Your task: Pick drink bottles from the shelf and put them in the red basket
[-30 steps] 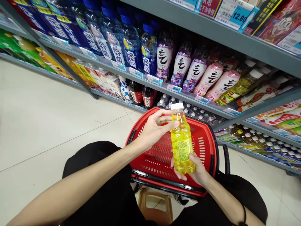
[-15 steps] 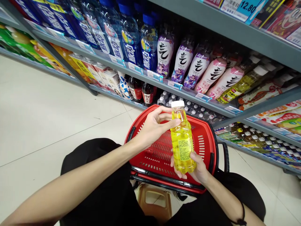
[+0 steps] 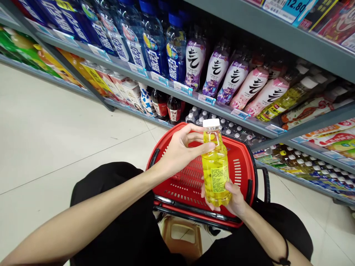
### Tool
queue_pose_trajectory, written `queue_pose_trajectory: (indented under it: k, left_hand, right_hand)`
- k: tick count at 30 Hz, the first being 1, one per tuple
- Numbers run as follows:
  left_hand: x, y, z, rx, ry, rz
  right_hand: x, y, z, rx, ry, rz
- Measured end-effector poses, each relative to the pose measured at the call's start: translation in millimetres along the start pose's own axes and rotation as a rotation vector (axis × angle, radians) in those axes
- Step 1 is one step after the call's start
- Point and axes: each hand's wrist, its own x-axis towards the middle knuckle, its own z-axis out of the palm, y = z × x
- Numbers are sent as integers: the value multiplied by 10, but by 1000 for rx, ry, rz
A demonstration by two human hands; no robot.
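A clear bottle of yellow drink with a white cap stands nearly upright over the red basket. My left hand grips its neck, with the thumb across the front and the other fingers partly behind it. Around the bottle's lower part is my right hand, its thumb beside the yellow-green label and its fingers under and behind the base. The label's small print faces me. Within the basket, only red slotted plastic shows around the bottle and hands.
Beyond the basket, a grey shelf holds blue bottles, purple and pink bottles, and a yellow bottle at right. Dark bottles stand lower. A brown stool is below, between black-clothed knees.
The bottle has turned slightly in my hands, so its label sits a little further right. Both hands keep their hold, almost in the same place.
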Motion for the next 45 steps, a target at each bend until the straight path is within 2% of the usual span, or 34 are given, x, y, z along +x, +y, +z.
queue_pose_trajectory:
  k: [5, 11, 15, 20, 25, 32, 38, 45]
  left_hand:
    - [-4, 18, 3, -26, -41, 30]
    - [-36, 45, 1, -90, -132, 24]
    - [-58, 46, -15, -61, -197, 80]
    - [-68, 44, -43, -48, -275, 139]
    - [-71, 34, -63, -41, -305, 170]
    - [-62, 22, -71, -58, -335, 167]
    - [-53, 3, -78, -58, -321, 149]
    - [-49, -14, -86, -59, -309, 127]
  right_hand:
    - [9, 22, 4, 8, 20, -28]
    - [-77, 106, -85, -114, 84, -53]
    - [-117, 119, -107, -154, 94, -48]
    - [-109, 145, -92, -185, 87, -161]
    - [-107, 161, -69, -251, 133, -200]
    - [-55, 72, 27, -275, 101, -237]
    - [-51, 37, 56, -281, 96, -226]
    - [-48, 42, 43, -335, 154, -190]
